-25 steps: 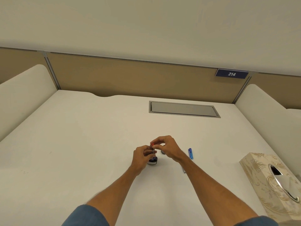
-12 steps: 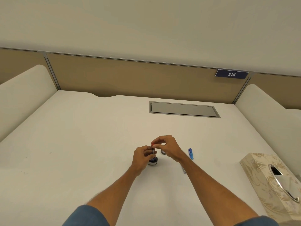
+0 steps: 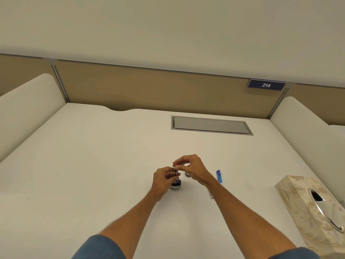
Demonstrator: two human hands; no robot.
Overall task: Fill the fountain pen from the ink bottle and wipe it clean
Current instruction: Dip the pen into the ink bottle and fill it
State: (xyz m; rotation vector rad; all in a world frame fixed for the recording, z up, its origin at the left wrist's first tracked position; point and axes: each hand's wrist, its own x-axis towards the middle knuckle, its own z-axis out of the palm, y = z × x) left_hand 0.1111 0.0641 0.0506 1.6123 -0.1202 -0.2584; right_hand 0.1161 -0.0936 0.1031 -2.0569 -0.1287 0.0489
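Head view
Left hand (image 3: 164,179): grip closed round the thin upright pen (image 3: 176,172), low on its shaft.
Right hand (image 3: 193,169): thumb and forefinger pinched on the pen's red top end.
Pen: stands upright over the bottle (image 3: 176,185), tip at its mouth; whether it is dipped cannot be told.
Bottle: on the tabletop (image 3: 93,165), partly hidden by the left hand.
Cap (image 3: 187,174): dark, just behind the right hand.
Blue piece (image 3: 219,176): on the tabletop, right of the hands.
Tissue box (image 3: 313,212): at the right edge.

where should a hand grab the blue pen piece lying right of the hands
Pinch the blue pen piece across its narrow width at mid-length, coming straight down from above. It lies flat on the desk, long axis pointing away from the person, with bare desk on both sides.
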